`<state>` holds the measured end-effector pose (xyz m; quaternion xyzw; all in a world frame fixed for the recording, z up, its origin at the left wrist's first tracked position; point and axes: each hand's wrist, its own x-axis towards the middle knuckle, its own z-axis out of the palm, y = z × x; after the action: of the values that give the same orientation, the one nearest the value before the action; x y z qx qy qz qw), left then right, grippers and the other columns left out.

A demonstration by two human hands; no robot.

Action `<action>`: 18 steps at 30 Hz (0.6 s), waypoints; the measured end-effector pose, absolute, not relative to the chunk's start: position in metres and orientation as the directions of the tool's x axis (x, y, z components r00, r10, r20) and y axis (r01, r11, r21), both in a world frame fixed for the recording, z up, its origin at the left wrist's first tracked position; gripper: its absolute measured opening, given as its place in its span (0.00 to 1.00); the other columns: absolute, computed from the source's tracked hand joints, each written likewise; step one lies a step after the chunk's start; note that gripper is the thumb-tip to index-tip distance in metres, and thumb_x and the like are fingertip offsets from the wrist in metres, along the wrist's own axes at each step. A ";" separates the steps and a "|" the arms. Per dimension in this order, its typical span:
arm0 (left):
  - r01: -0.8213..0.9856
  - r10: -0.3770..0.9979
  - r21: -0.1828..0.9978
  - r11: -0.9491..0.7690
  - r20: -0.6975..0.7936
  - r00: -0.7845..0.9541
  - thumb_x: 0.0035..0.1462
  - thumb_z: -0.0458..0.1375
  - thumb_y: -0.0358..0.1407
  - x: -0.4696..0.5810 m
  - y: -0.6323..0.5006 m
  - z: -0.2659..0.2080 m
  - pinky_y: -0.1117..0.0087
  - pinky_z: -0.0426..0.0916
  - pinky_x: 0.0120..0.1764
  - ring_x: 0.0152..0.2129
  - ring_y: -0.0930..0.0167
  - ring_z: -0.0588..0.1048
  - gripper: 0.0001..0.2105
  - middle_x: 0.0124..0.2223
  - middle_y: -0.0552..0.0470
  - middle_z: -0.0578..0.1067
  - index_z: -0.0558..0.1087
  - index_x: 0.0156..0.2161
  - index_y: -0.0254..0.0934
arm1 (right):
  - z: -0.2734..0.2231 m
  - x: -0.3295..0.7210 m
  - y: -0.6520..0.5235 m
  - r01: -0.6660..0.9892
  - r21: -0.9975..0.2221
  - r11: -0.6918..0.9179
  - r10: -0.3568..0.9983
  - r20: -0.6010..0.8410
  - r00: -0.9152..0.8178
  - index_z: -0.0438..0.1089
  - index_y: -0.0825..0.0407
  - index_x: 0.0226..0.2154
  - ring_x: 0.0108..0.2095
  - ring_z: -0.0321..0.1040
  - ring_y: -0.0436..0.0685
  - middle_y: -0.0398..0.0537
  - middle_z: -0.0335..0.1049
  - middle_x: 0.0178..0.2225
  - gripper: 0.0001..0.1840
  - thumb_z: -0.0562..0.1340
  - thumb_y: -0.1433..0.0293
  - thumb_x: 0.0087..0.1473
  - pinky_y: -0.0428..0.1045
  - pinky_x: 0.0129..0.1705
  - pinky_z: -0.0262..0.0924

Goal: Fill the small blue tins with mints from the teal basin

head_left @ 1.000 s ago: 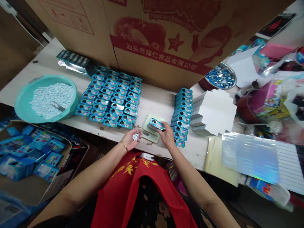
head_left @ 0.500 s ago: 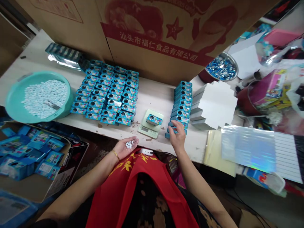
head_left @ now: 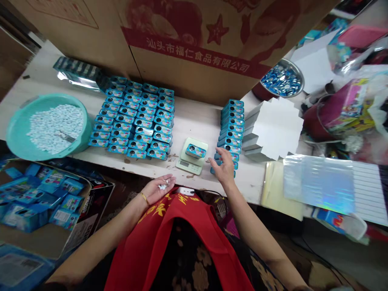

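Note:
My left hand (head_left: 157, 189) is turned palm up at the table's front edge, cupping several small white tablets (head_left: 163, 186) with its fingers stretched out. On a pale green digital scale (head_left: 188, 166) lies one small blue tin (head_left: 195, 150) with a dark round spot on its face. Just right of the scale, my right hand (head_left: 223, 166) is open, thumb and fingers apart, with nothing visible between them. It partly covers the front tins of a column of blue tins (head_left: 230, 134); whether it touches them I cannot tell.
Rows of blue tins (head_left: 133, 117) stand left of the scale. A turquoise basin (head_left: 13, 133) of white tablets and a scoop is at far left, above a carton of blue packs (head_left: 60, 190). A large cardboard box (head_left: 182, 76) walls the back. White card stacks (head_left: 275, 129) stand right.
My right hand has shifted slightly left, off the tin column toward the scale, its thumb and fingers spread wider. My left hand still holds the tablets, and the whole view has shifted a little.

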<state>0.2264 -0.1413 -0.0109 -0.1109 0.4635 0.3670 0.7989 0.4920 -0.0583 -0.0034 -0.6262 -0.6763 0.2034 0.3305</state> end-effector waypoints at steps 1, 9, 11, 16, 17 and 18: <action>-0.691 0.479 0.162 0.705 -0.827 0.295 0.42 0.50 0.16 0.226 -0.141 -0.011 0.69 0.66 0.44 0.41 0.65 0.71 0.18 0.40 0.37 0.72 0.67 0.42 0.25 | -0.004 0.487 -0.056 0.728 -0.666 0.160 0.982 0.183 -0.049 0.58 0.51 0.48 0.49 0.54 0.59 0.53 0.57 0.48 0.26 0.59 0.63 0.46 0.57 0.48 0.54; -0.718 0.492 0.191 0.669 -0.838 0.236 0.42 0.50 0.16 0.214 -0.134 -0.011 0.71 0.67 0.42 0.40 0.66 0.71 0.19 0.41 0.37 0.72 0.66 0.42 0.25 | -0.003 0.453 -0.033 0.823 -0.501 0.267 0.950 -0.006 -0.311 0.50 0.50 0.54 0.50 0.52 0.63 0.54 0.53 0.51 0.36 0.61 0.61 0.43 0.59 0.47 0.54; -0.736 0.501 0.200 0.647 -0.839 0.213 0.43 0.50 0.17 0.208 -0.132 -0.008 0.71 0.68 0.41 0.40 0.66 0.71 0.19 0.41 0.38 0.72 0.66 0.43 0.26 | 0.000 0.453 -0.028 0.834 -0.478 0.275 0.944 -0.029 -0.328 0.50 0.50 0.54 0.49 0.52 0.64 0.55 0.53 0.51 0.36 0.61 0.61 0.43 0.59 0.45 0.55; -0.763 0.533 0.201 0.615 -0.819 0.214 0.46 0.51 0.19 0.204 -0.124 -0.004 0.70 0.68 0.40 0.39 0.66 0.72 0.15 0.41 0.40 0.73 0.68 0.41 0.27 | -0.005 0.459 -0.021 0.828 -0.467 0.311 0.918 -0.079 -0.389 0.55 0.50 0.51 0.45 0.57 0.62 0.53 0.59 0.46 0.30 0.60 0.63 0.44 0.57 0.43 0.57; -0.760 0.531 0.196 0.619 -0.818 0.222 0.47 0.51 0.21 0.206 -0.121 -0.004 0.69 0.69 0.39 0.38 0.66 0.72 0.14 0.40 0.40 0.73 0.69 0.41 0.26 | -0.009 0.460 -0.021 0.819 -0.480 0.315 0.913 -0.082 -0.399 0.56 0.51 0.49 0.44 0.58 0.60 0.52 0.61 0.44 0.27 0.59 0.64 0.45 0.56 0.43 0.57; -0.755 0.524 0.190 0.628 -0.820 0.231 0.48 0.51 0.22 0.209 -0.117 -0.005 0.69 0.69 0.38 0.37 0.67 0.73 0.12 0.40 0.40 0.73 0.69 0.40 0.26 | -0.013 0.461 -0.021 0.809 -0.494 0.318 0.912 -0.075 -0.404 0.58 0.51 0.48 0.43 0.58 0.59 0.51 0.62 0.42 0.24 0.58 0.65 0.47 0.55 0.43 0.57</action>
<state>0.2091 -0.1173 -0.0050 -0.1244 0.4629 0.4128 0.7745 0.4610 -0.0213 -0.0129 -0.5350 -0.8043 0.2343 0.1095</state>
